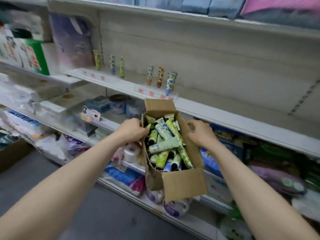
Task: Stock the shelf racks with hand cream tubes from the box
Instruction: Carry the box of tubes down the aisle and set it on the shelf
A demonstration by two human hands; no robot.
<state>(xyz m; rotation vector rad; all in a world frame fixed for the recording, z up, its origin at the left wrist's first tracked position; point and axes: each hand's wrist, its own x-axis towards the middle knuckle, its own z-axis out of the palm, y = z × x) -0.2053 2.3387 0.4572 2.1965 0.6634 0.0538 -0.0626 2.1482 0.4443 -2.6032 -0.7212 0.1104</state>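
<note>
Cardboard box (181, 181) is being held up in front of the shelving, its top flaps standing open. The left hand (131, 130) is gripping the box's wall at 9 o'clock, fingers curling over the rim and touching the contents. The right hand (200, 134) is clasping the opposite wall at 3 o'clock, fingers bending round the cardboard edge. Inside, hand cream tubes (164, 146) are lying in a loose heap, mostly green and white with dark caps, some blue, pointing every way.

At 12 o'clock from the box, a white shelf (225, 115) is carrying six standing tubes: three well apart toward 11 o'clock (112, 64), and three closer together just above the box's far flap (160, 77). Red and white price tags (151, 93) are sitting along the shelf's front lip beneath them. The stretch of shelf toward 2 o'clock is showing only its bare board.

At 8 o'clock from the box, a paper roll (130, 152) is lying on a lower shelf among blurred packets. Grey floor (26, 179) is showing at 7 o'clock.
</note>
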